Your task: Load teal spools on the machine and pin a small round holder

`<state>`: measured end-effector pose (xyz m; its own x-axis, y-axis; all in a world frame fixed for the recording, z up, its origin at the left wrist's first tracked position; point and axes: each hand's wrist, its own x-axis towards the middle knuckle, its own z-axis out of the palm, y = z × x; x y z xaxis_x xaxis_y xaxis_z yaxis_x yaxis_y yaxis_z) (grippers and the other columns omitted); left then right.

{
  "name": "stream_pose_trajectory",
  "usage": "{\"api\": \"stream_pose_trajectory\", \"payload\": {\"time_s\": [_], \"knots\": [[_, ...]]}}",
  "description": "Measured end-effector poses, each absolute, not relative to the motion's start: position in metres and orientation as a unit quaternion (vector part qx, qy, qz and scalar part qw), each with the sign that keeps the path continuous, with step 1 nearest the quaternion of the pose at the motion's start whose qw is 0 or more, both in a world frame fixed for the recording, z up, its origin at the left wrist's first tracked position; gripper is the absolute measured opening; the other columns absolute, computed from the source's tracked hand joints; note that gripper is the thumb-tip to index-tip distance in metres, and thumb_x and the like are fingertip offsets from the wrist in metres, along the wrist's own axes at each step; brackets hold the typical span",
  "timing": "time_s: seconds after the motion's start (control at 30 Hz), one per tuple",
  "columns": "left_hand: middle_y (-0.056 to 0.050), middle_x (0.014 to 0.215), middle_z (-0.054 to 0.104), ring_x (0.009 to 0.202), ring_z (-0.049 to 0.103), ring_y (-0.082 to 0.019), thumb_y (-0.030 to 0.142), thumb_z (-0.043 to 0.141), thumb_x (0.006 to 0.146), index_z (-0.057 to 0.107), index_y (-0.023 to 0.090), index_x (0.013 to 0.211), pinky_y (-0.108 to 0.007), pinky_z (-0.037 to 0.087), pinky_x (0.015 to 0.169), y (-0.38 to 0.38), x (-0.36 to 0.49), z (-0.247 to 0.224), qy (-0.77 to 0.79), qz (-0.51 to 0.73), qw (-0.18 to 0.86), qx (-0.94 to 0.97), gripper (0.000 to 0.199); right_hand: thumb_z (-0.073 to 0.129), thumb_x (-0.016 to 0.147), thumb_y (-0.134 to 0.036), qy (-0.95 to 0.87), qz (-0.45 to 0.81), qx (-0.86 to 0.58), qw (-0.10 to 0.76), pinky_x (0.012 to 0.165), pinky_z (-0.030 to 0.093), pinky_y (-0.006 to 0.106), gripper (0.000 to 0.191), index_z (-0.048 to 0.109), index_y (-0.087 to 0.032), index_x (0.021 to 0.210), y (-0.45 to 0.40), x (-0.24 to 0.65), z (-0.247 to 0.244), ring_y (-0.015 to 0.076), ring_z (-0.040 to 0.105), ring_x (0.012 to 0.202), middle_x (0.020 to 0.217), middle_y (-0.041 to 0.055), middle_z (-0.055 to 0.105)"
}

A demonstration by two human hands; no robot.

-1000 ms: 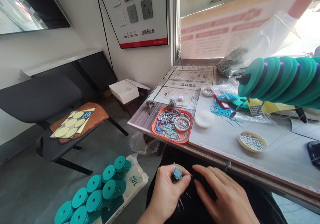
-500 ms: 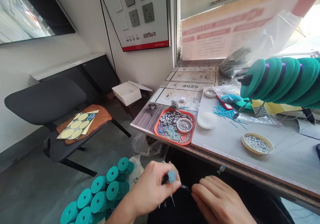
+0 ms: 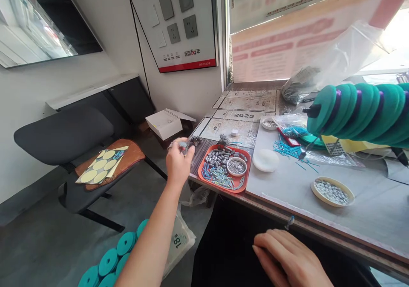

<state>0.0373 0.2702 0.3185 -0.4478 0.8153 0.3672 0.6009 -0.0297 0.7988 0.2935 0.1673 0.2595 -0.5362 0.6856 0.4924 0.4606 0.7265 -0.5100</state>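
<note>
My left hand [image 3: 179, 161] is stretched out to the table's left corner, its fingers closed on a small blue-grey bundle [image 3: 183, 146]. It is beside a dark cluster of fine wire pieces [image 3: 195, 140]. Right of that hand sits an orange tray [image 3: 200, 174] with grey cylinders, thin blue and green pieces and a small round dish [image 3: 237, 166] of tiny metal parts. Over my lap, near the table edge, my right hand [image 3: 283, 253] has its fingers curled together; whatever they may hold is hidden. A small blue-grey item [image 3: 290, 222] hangs at the table edge above it.
Teal foam discs on a rod [image 3: 358, 112] jut in at the right. A beige dish of grey beads [image 3: 332, 191], a white round pad [image 3: 266, 160] and blue sticks [image 3: 286, 148] lie on the board. Teal disc stacks [image 3: 108, 259] and a chair [image 3: 64, 133] are at the left.
My left hand has moved from above my lap up and left to the table corner, carrying the bundle. The right hand has shifted slightly right and down. The view has tilted a little.
</note>
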Motion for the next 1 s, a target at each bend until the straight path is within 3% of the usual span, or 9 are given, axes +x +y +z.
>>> {"api": "stream_pose_trajectory", "payload": {"time_s": [0.13,0.23,0.3,0.43,0.63,0.83,1.0], "knots": [[0.0,0.073,0.05,0.054,0.04,-0.011,0.037,0.037,0.086,0.05,0.019,0.105,-0.022,0.035,0.052,0.218,0.075,0.322,0.645,0.521,0.253,0.498,0.029,0.041,0.092,-0.018,-0.838,0.193,-0.319,0.4,0.05,0.045,0.019,0.011,0.05,-0.021,0.086,0.17,0.295,0.269,0.0106,0.055,0.054,0.065,-0.0012,0.056],[0.003,0.064,0.045,0.053,0.035,-0.008,0.04,0.048,0.083,0.05,0.017,0.098,-0.018,0.029,0.051,0.183,0.109,0.309,0.534,0.478,0.575,0.394,0.027,0.04,0.092,-0.018,-0.816,0.195,-0.322,0.438,0.05,0.047,0.017,0.011,0.05,-0.021,0.09,0.171,0.296,0.272,0.0103,0.056,0.054,0.065,-0.0008,0.058],[0.005,0.06,0.04,0.053,0.03,-0.007,0.043,0.058,0.078,0.048,0.016,0.092,-0.017,0.022,0.048,0.171,0.126,0.297,0.493,0.49,0.646,0.314,0.032,0.041,0.092,-0.017,-0.811,0.2,-0.325,0.443,0.051,0.048,0.017,0.01,0.05,-0.021,0.091,0.17,0.298,0.27,0.0107,0.058,0.057,0.067,-0.0004,0.059],[0.008,0.059,0.036,0.052,0.029,-0.005,0.045,0.07,0.068,0.043,0.018,0.082,-0.017,0.014,0.045,0.166,0.143,0.289,0.485,0.523,0.66,0.236,0.04,0.049,0.089,-0.015,-0.813,0.218,-0.322,0.433,0.056,0.05,0.018,0.01,0.053,-0.022,0.094,0.168,0.303,0.26,0.0115,0.06,0.062,0.072,0.0003,0.061],[0.008,0.058,0.036,0.051,0.029,-0.004,0.039,0.069,0.069,0.041,0.018,0.081,-0.018,0.009,0.045,0.156,0.152,0.286,0.48,0.509,0.691,0.184,0.037,0.048,0.091,-0.018,-0.778,0.227,-0.359,0.463,0.058,0.049,0.023,0.009,0.055,-0.022,0.093,0.165,0.298,0.256,0.0132,0.059,0.064,0.072,0.0011,0.06],[0.006,0.058,0.04,0.052,0.028,-0.006,0.038,0.06,0.078,0.041,0.018,0.079,-0.02,0.013,0.047,0.149,0.155,0.276,0.482,0.484,0.687,0.248,0.027,0.05,0.088,-0.013,-0.802,0.192,-0.343,0.45,0.057,0.048,0.021,0.011,0.057,-0.021,0.091,0.169,0.297,0.26,0.0115,0.058,0.062,0.07,0.0001,0.061],[0.005,0.061,0.039,0.055,0.032,-0.009,0.039,0.054,0.084,0.042,0.019,0.074,-0.023,0.024,0.052,0.148,0.155,0.272,0.52,0.475,0.608,0.367,0.025,0.049,0.088,-0.014,-0.811,0.189,-0.346,0.433,0.058,0.049,0.023,0.012,0.058,-0.021,0.094,0.169,0.298,0.259,0.0127,0.06,0.062,0.071,0.0007,0.062]]}}
